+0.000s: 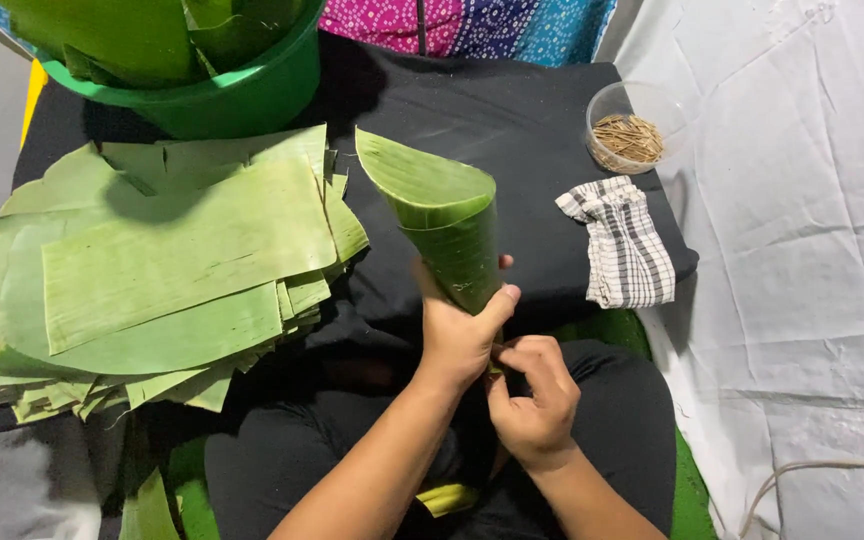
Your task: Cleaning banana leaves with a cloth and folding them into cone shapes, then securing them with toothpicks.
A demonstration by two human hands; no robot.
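A banana leaf rolled into a cone [442, 220] stands upright in the middle of the view, wide mouth up. My left hand [460, 335] is wrapped around its narrow lower part. Just below and to the right, my right hand [532, 400] pinches at the cone's bottom tip with fingers curled; the tip itself is hidden between the two hands. Both hands hover above my lap in dark trousers.
A thick stack of cut banana leaf sheets [152, 270] lies on the black cloth [522, 120] at left. A green tub of leaves [242, 95] sits behind it. A clear bowl of small sticks [632, 130] and a checked cloth [624, 245] lie at right.
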